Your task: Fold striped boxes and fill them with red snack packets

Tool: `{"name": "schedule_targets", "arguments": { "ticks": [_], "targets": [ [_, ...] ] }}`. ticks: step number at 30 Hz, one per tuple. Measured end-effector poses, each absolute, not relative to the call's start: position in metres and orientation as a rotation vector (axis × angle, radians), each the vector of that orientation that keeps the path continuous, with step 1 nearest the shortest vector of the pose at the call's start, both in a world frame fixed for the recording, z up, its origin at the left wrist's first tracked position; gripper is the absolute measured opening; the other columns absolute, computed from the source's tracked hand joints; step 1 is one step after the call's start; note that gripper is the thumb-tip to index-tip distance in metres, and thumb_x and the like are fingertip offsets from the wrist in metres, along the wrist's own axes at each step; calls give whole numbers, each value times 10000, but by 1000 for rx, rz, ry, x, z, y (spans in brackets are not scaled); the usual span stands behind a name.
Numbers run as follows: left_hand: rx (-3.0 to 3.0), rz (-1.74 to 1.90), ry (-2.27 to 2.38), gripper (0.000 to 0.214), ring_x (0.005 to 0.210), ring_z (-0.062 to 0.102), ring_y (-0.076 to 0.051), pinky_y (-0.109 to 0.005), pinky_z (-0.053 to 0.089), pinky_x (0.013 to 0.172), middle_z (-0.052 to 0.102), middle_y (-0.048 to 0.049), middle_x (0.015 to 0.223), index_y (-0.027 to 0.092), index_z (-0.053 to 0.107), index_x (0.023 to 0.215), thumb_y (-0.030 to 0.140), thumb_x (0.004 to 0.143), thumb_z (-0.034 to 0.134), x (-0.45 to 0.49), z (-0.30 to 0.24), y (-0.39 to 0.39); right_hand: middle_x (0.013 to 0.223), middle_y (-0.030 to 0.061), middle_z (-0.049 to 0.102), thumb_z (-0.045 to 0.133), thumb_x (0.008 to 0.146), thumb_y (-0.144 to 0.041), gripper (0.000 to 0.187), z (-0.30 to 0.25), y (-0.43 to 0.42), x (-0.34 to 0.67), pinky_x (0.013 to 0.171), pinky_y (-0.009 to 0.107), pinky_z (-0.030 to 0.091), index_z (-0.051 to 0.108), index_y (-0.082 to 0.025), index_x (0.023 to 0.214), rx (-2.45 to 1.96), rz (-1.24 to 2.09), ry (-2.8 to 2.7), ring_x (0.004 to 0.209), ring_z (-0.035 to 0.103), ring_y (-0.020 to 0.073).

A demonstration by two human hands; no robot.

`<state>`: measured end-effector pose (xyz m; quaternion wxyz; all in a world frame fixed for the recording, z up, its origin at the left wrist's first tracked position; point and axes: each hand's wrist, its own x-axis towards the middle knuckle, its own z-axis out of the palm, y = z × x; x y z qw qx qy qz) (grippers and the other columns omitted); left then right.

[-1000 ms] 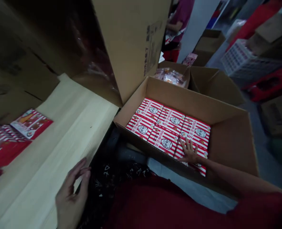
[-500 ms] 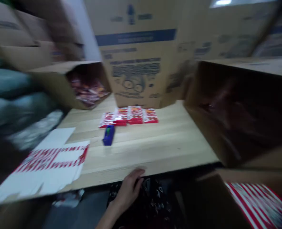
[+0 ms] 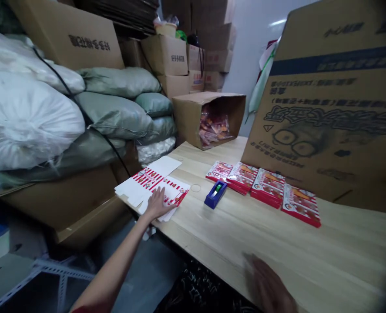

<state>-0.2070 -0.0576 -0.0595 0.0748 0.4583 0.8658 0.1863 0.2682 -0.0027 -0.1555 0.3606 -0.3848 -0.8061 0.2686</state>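
Observation:
My left hand (image 3: pixel 158 204) lies with fingers spread on the top sheet of a pile of flat white and red-striped printed cardboard sheets (image 3: pixel 153 174) at the table's left end. Low in the view, my right hand (image 3: pixel 267 282) hovers at or just over the table's front edge, smeared by motion, so its fingers do not show clearly. Between the hands and the back sits a blue tape dispenser (image 3: pixel 216 194) with a green core. Behind and right of it, several stacks of red-and-white printed packets (image 3: pixel 267 187) form a row.
A wooden table (image 3: pixel 212 243) carries these things. An open carton (image 3: pixel 189 117) of wrapped packets lies on its side at the back. A tall carton (image 3: pixel 326 108) stands behind the stacks. Stuffed sacks (image 3: pixel 114 113) and boxes are piled at left. A thin ring (image 3: pixel 196 188) lies near the dispenser.
The view has swung left. My left hand has gone from the table's front edge to the printed sheets, and my right hand has come into view.

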Motion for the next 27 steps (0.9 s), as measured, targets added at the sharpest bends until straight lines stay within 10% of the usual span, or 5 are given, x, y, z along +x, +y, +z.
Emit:
{"name": "schedule_targets", "arguments": {
  "ticks": [12, 22, 27],
  "targets": [
    [1437, -49, 2579, 785, 1500, 415, -368, -460, 395, 1169, 394, -227, 1640, 68, 302, 1612, 529, 994, 448, -209, -93, -48, 1473, 71, 634, 545, 1013, -303, 431, -209, -13, 243, 1095, 773, 450, 636, -407, 1421, -907, 638, -2038, 1372, 575, 409],
    [1439, -118, 2644, 373, 1018, 747, -368, -439, 539, 858, 772, -211, 1047, 131, 718, 1113, 299, 1025, 397, -178, -49, -44, 1462, 105, 643, 509, 1035, -376, 357, -190, -26, 241, 1157, 768, 368, 729, -314, 1309, -993, 725, -1974, 1397, 559, 385],
    [1330, 60, 2920, 406, 983, 749, -387, -462, 544, 834, 768, -215, 1004, 99, 634, 1308, 172, 1012, 366, -188, 6, -67, 1394, 102, 691, 596, 978, -480, 349, -201, -22, 257, 1146, 789, 353, 771, -327, 1237, -973, 894, -1928, 1363, 578, 429]
  ]
}}
